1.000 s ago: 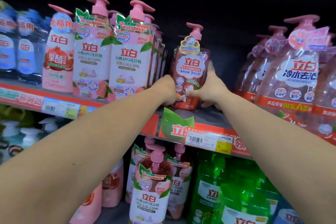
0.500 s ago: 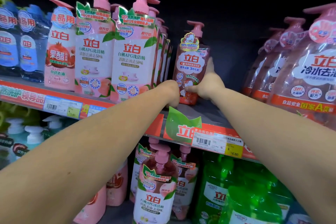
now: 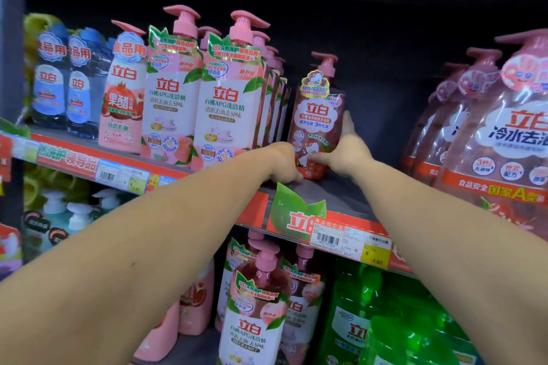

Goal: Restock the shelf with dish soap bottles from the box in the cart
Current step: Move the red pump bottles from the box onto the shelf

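Note:
A reddish dish soap bottle (image 3: pixel 315 115) with a pink pump stands upright, alone in a gap well back on the grey upper shelf (image 3: pixel 341 195). My left hand (image 3: pixel 283 161) has curled fingers at the bottle's lower left corner and hides that corner. My right hand (image 3: pixel 347 151) holds the bottle's right side, fingers pointing up along it and thumb across the lower front. The box and the cart are out of view.
A row of pink peach-label pump bottles (image 3: pixel 228 104) stands close on the left of the gap. Large clear pink bottles (image 3: pixel 504 133) crowd the right. Below the price strip (image 3: pixel 350 243) stand more pink bottles (image 3: pixel 255 320) and green ones (image 3: pixel 370 320).
Both hands have slid the bottle further back into the shelf gap. The view has pulled back and shifted a little to the right.

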### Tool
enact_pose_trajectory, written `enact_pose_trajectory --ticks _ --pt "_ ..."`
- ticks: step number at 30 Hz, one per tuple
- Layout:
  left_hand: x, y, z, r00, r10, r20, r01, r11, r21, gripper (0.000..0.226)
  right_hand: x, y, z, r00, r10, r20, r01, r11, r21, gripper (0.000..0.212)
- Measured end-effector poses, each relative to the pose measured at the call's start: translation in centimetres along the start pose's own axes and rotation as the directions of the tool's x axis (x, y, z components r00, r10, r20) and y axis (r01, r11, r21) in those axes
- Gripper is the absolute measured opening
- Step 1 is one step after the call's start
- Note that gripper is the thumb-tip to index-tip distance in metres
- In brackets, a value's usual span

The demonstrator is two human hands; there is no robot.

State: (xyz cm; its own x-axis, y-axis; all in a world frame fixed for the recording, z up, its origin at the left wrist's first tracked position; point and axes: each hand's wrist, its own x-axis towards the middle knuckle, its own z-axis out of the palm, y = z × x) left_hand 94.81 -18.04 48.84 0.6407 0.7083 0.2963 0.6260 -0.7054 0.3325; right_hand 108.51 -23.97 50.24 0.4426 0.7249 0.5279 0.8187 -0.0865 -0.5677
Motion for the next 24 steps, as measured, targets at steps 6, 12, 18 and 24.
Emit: enact_pose_trajectory --ticks 6,12,18,24 --pt "-3.5 0.2 -1.5 0.976 0.032 -0.215 -0.099 0.945 -0.311 0.048 -3.4 -2.0 -3.2 0.992 -0.111 -0.059 0.103 0.988 -0.115 0.095" --pt "-11.1 -2.7 -2.9 0.847 0.186 -0.498 -0.259 0.963 -0.081 0.018 -9.2 -8.2 -2.8 0.953 -0.296 -0.069 0.258 0.908 -0.33 0.064" --pt "-23.6 -15.3 -5.0 0.867 0.045 -0.497 0.089 0.966 0.244 0.041 -17.1 -19.7 7.2 0.898 -0.44 0.031 0.435 0.872 -0.226 0.056" --pt "-40.6 -31.9 -7.4 0.825 -0.466 -0.318 0.547 0.801 0.243 0.059 -28.0 -32.0 23.1 0.811 -0.506 0.293 0.517 0.855 0.046 0.057"
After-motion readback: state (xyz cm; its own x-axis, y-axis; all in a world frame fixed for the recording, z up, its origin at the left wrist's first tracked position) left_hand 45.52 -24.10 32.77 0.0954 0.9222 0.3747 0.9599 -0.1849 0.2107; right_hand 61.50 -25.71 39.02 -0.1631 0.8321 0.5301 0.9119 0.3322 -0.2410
